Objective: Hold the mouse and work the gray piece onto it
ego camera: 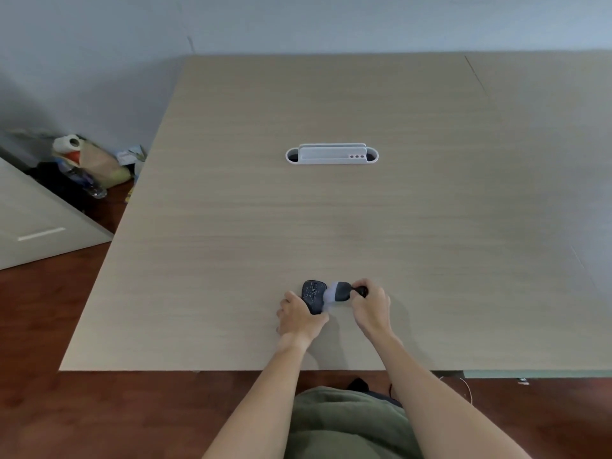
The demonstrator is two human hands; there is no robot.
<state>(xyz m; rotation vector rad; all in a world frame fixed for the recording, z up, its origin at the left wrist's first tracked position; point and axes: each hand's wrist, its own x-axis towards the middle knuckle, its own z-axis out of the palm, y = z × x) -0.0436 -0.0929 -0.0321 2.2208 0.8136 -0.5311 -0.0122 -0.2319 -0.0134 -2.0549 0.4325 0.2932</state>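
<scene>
Near the table's [231,210] near edge, left hand [299,314] gripping a speckled computer mouse [314,294], right hand [369,304] pinching a small dust brush [341,291] against it (specks still on top, cleaning unfinished).

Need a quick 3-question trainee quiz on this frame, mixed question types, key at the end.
1. True or false: the left hand holds the dark speckled mouse on the table.
2. What does the right hand grip?
A. a roll of tape
B. the black handle of a small brush
C. nothing
3. Fill in: the brush's pale bristles touch the mouse's ____ side, as the person sees it.

Key:
1. True.
2. B.
3. Right.
</scene>
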